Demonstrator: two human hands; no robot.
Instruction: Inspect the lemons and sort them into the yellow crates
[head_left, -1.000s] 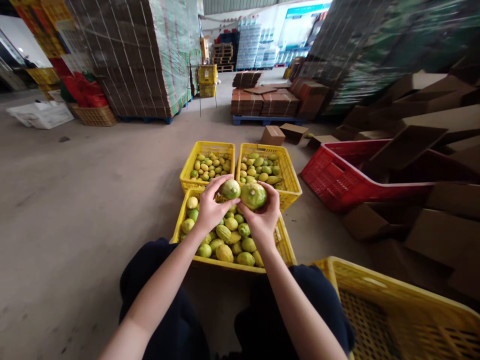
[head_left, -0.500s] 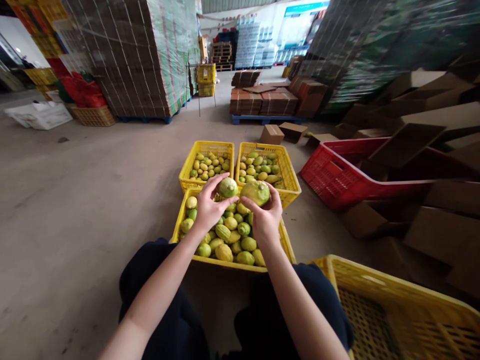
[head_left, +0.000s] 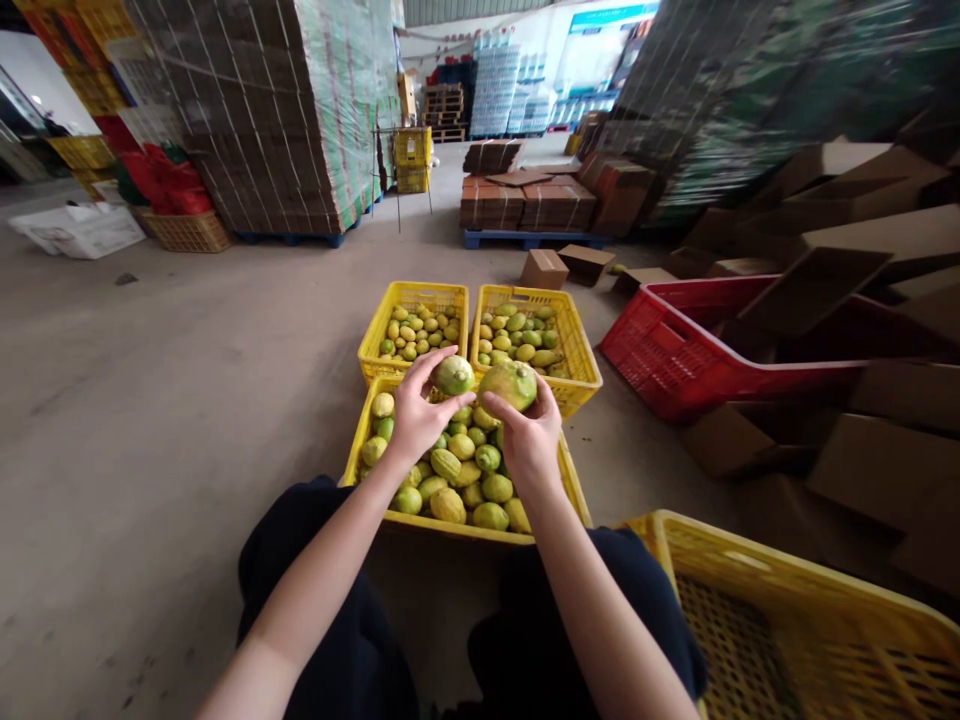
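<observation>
Head view shows the left hand (head_left: pixel 417 420) closed on a small green fruit (head_left: pixel 453 375) and the right hand (head_left: pixel 531 437) cupping a larger one (head_left: pixel 509 385) above the near yellow crate (head_left: pixel 358 440); comparing them is best done with steady, gentle grips, fruits apart.

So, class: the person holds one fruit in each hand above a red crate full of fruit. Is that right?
Not quite. The head view shows the left hand and right hand each holding a fruit, but the crate beneath them is yellow, not red. The red crate lies off to the right.
</observation>
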